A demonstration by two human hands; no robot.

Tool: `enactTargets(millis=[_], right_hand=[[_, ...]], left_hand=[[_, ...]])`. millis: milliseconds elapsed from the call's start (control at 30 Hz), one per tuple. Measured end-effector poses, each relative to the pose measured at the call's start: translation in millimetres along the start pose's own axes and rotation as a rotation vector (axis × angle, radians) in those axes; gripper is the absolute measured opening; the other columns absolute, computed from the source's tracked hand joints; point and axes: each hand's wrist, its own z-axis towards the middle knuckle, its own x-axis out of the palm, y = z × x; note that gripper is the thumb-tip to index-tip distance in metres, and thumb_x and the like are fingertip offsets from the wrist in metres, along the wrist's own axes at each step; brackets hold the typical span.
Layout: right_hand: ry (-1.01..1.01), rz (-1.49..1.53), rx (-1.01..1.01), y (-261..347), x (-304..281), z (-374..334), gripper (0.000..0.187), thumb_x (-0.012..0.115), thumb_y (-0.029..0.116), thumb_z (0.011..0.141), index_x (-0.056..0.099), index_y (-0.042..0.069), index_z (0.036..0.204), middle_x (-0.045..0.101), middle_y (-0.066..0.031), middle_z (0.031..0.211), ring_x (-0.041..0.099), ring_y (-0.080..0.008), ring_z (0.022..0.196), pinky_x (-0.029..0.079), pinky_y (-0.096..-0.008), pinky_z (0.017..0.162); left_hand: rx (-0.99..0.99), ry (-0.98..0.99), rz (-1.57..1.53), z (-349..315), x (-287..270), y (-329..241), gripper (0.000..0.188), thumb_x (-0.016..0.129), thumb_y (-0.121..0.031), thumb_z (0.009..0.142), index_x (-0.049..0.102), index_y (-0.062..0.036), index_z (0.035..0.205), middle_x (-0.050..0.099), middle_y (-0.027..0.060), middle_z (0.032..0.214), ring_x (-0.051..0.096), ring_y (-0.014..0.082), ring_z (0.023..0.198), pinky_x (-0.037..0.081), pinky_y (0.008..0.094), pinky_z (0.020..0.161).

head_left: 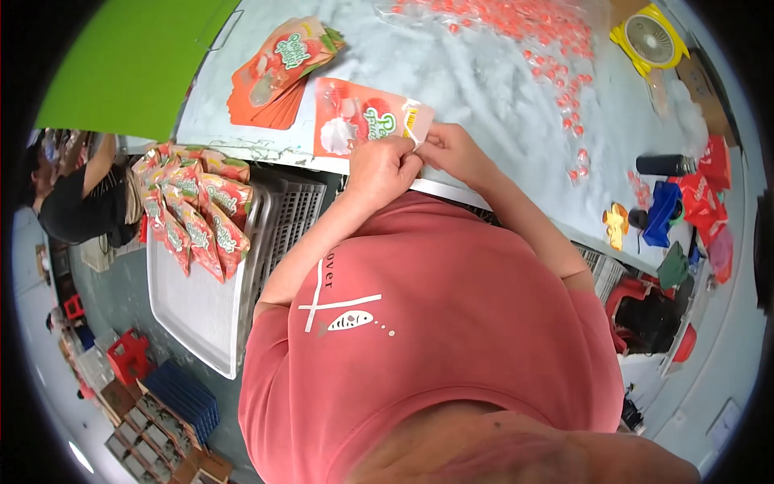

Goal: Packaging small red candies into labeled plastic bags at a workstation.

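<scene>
A flat red and pink printed pouch lies at the table's near edge, its right end between my hands. My left hand is closed, with its curled fingers on the pouch's near right corner. Beside it my right hand pinches the pouch's pale right end. The fingertips of both hands almost meet there, and the exact grip is partly hidden behind the knuckles. Fanned out to the left of this pouch is a stack of similar flat pouches.
Many small red wrapped pieces spread over the table's far right. A yellow fan, a black flask and red bags stand along the right side. Filled pouches lie on a white tray at left, with a person beyond.
</scene>
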Motion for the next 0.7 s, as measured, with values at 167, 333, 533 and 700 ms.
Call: enactTargets(millis=[167, 333, 533, 700], right_hand=[[-0.157, 0.681, -0.168, 22.4, 8.8, -11.1, 0.033, 0.052, 0.009, 0.096, 0.058, 0.002, 0.127, 0.066, -0.0116, 0.108, 0.061, -0.0120, 0.100, 0.048, -0.0284, 0.088], [-0.161, -0.056, -0.291, -1.0, 9.0, -11.9, 0.024, 0.047, 0.006, 0.098, 0.061, -0.002, 0.116, 0.062, -0.0064, 0.123, 0.059, -0.0171, 0.111, 0.048, -0.0330, 0.091], [-0.120, 0.073, -0.167, -5.5, 19.7, -13.7, 0.024, 0.047, 0.003, 0.094, 0.063, 0.001, 0.112, 0.066, -0.0058, 0.112, 0.062, -0.0168, 0.103, 0.049, -0.0327, 0.086], [-0.118, 1.043, -0.017, 7.4, 21.8, -12.9, 0.016, 0.052, 0.005, 0.091, 0.064, 0.002, 0.102, 0.067, -0.0046, 0.095, 0.063, -0.0128, 0.091, 0.049, -0.0316, 0.078]], left_hand=[[-0.047, 0.011, -0.003, 6.9, -3.8, -4.6, 0.012, 0.062, -0.012, 0.078, 0.061, -0.0019, 0.073, 0.059, 0.0153, 0.063, 0.061, 0.0337, 0.056, 0.046, 0.0412, 0.052], [-0.118, 0.000, 0.042, 12.1, -5.8, -14.8, 0.017, 0.061, -0.016, 0.075, 0.059, -0.0051, 0.063, 0.061, 0.0125, 0.061, 0.062, 0.0345, 0.059, 0.048, 0.0457, 0.054], [-0.058, 0.089, 0.044, 13.9, 3.4, -20.2, 0.017, 0.061, -0.017, 0.080, 0.064, -0.0046, 0.068, 0.060, 0.0150, 0.061, 0.060, 0.0337, 0.056, 0.047, 0.0420, 0.053], [0.004, 0.134, 0.062, 15.8, 6.8, -24.7, 0.018, 0.060, -0.018, 0.079, 0.065, -0.0063, 0.067, 0.061, 0.0145, 0.062, 0.061, 0.0341, 0.059, 0.048, 0.0429, 0.055]])
